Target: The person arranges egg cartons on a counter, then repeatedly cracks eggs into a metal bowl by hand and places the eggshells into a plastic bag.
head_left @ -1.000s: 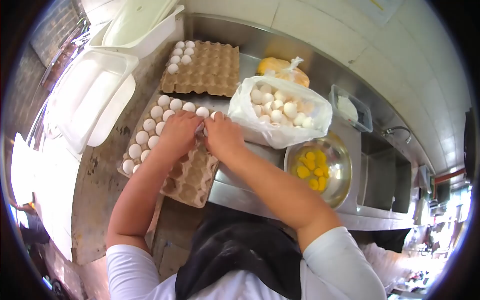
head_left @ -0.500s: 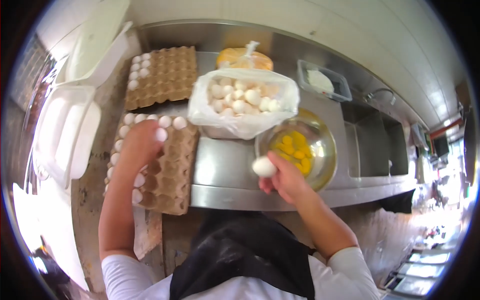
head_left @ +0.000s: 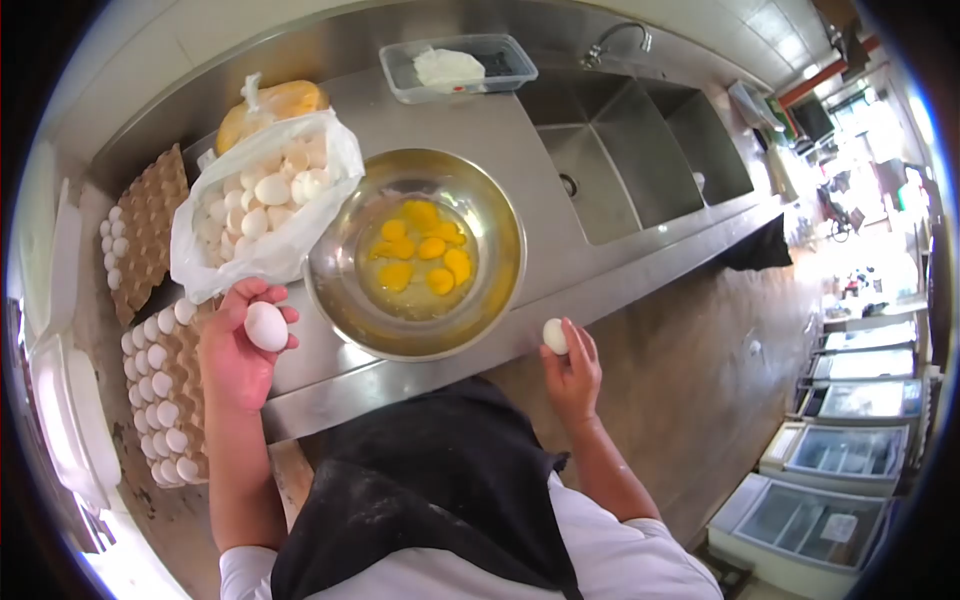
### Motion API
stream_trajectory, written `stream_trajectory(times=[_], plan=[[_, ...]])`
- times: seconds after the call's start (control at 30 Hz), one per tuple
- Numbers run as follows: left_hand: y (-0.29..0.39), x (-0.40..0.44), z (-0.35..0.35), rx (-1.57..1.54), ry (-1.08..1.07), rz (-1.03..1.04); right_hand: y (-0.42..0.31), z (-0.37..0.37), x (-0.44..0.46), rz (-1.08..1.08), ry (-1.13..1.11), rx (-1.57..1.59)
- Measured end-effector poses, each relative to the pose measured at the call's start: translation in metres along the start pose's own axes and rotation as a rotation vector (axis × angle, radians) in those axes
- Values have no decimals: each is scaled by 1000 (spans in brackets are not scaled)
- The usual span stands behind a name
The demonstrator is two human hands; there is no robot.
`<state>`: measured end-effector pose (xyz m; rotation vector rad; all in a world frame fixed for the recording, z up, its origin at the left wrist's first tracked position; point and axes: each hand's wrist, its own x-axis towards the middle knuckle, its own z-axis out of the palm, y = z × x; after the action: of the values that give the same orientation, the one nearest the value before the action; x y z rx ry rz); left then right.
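In the head view, I'm judging both eggs light, smooth and brittle, best held gently around the middle. My left hand (head_left: 236, 362) is cradling a white egg (head_left: 266, 326) against its fingers, beside the metal bowl (head_left: 495, 230); my right hand (head_left: 574, 382) is pinching another egg (head_left: 554, 337) at its fingertips, apart from the bowl.

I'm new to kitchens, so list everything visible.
Held eggs: two, white, in hands
Bowl: one, silver, on counter
Yolks: several, yellow, in bowl
Open bag: one, white, beside bowl
Eggshells: many, whitish, in bag
Egg trays: two, brown, left
Tray eggs: many, white, left
Tied bag: one, yellow, back left
Box: one, clear, back
Counter: one, silver, centre
Sink: one, silver, right
Tap: one, silver, back
Tubs: several, white, far left
Cabinets: several, white, right
Apron: one, black, on person
Hands: two, bare, foreground
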<state>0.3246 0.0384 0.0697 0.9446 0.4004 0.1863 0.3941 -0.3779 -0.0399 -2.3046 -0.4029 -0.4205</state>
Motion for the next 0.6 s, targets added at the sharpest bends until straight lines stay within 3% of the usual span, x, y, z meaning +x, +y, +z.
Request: stream_trajectory(times=[0.07,0.17,0.2,0.33,0.4,0.43,0.47,0.5,0.53,0.6], plan=[[-3,3,35,208,82,-7,5,3,-8,16,9,-8],[-9,8,53,321,13,-44,17,7,-15,29,-45,-80],[-13,9,58,297,-1,-58,20,8,-15,33,-120,-141],[-32,9,62,316,-106,-147,-4,6,4,-29,-30,-45],[-43,9,70,427,-179,-186,-28,9,18,169,4,367],[-48,8,76,535,-253,-232,-42,6,29,156,-2,374],[-53,8,83,532,-240,-218,-57,2,41,400,-122,723],[-57,10,92,696,-371,-19,-68,1,54,646,-255,1067],[-58,13,100,861,-495,185,-75,4,65,679,-355,1182],[-55,21,116,926,-480,282,-86,12,82,664,-453,1266]])
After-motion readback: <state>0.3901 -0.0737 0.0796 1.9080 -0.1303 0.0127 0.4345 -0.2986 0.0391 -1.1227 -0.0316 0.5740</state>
